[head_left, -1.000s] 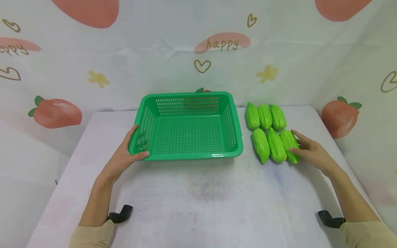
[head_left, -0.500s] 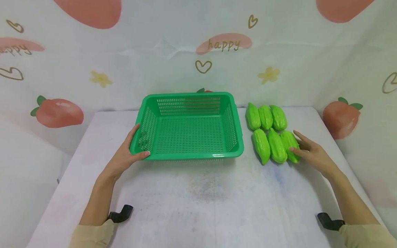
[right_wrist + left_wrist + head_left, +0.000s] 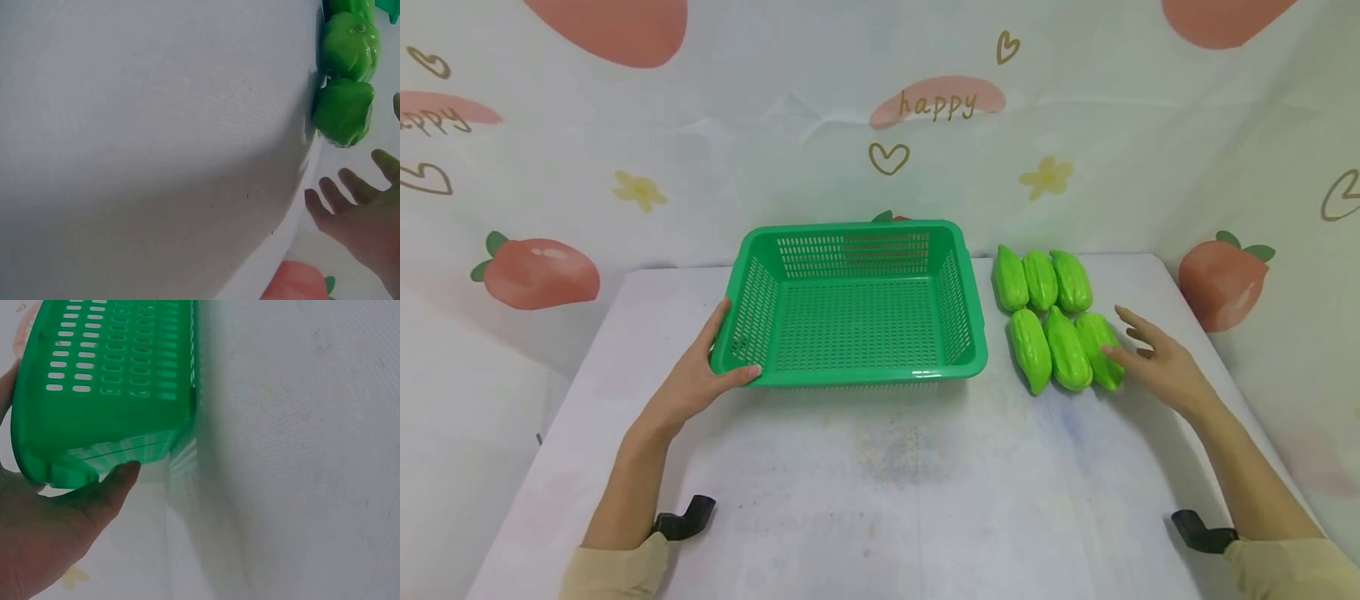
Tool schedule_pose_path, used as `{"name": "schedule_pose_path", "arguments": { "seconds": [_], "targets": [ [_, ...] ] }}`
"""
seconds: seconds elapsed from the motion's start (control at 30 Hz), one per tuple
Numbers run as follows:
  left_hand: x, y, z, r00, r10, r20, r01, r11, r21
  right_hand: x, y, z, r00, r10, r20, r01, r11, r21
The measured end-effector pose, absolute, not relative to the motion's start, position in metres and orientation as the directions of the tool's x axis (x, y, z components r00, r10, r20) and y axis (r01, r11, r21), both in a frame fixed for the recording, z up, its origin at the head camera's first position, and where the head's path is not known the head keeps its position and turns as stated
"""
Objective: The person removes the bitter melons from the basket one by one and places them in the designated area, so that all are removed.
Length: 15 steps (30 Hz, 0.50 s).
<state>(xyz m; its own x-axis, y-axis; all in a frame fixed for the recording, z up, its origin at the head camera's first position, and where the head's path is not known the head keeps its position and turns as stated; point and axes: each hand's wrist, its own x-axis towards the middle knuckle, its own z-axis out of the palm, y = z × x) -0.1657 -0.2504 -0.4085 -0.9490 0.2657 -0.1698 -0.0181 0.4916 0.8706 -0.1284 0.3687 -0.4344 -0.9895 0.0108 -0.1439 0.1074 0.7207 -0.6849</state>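
My left hand holds the near left corner of a green plastic basket, thumb along the front rim and fingers at the left side. In the left wrist view the thumb lies against the basket's outer wall. The basket has slotted walls and nothing inside. My right hand is spread beside the rightmost of several glossy green ridged vegetables. In the head view its thumb tip overlaps that vegetable. The right wrist view shows the fingers apart from the end vegetable, holding nothing.
The other green vegetables stand in two short rows right of the basket, such as one in the front row and one in the back row. A printed cloth backdrop rises behind the white table.
My right hand's fingers have opened and drawn slightly away from the rightmost front vegetable, which stays in place. My left hand keeps its hold on the basket.
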Motion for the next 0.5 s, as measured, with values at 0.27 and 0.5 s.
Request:
{"name": "schedule_pose_path", "arguments": {
  "seconds": [0.27, 0.5],
  "targets": [
    [-0.161, -0.252, -0.396, -0.955, 0.272, -0.117, 0.079, 0.615, 0.785, -0.133, 0.363, -0.431, -0.999, -0.051, -0.008, -0.034, 0.759, -0.650],
    [-0.160, -0.256, -0.388, -0.959, 0.269, -0.083, 0.147, 0.730, 0.667, -0.133, 0.355, -0.423, -0.997, -0.077, 0.017, -0.073, 0.810, -0.581]
  ]
}}
